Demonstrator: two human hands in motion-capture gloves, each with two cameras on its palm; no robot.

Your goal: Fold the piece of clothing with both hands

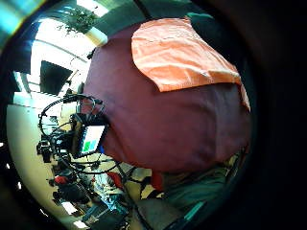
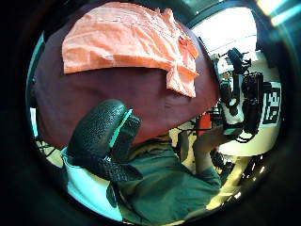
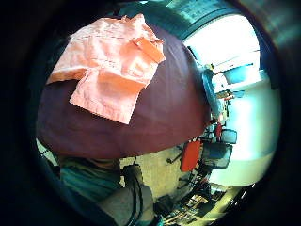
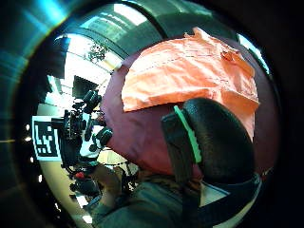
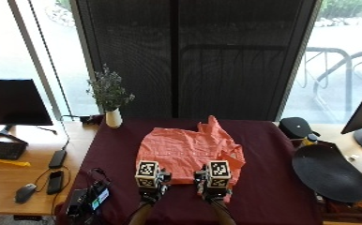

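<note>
An orange short-sleeved shirt [image 5: 187, 152] lies spread on the dark red tablecloth [image 5: 268, 154], with one sleeve and the collar folded over at its right side. Both hands hover side by side at the shirt's near hem, the left hand [image 5: 151, 193] at its left part and the right hand [image 5: 213, 193] at its right part. All the palm views look at the shirt [image 1: 182, 52] [image 2: 122, 37] [image 3: 113, 61] [image 4: 190, 71] from a distance, with no cloth held. The left thumb [image 2: 101, 136] and the right thumb [image 4: 213, 142] show bare, touching nothing.
A white vase with a plant [image 5: 112, 117] stands at the far left corner of the cloth. A black round cushion-like thing [image 5: 328, 173] lies at the right. A small device with a screen [image 5: 90, 199] sits at the near left corner.
</note>
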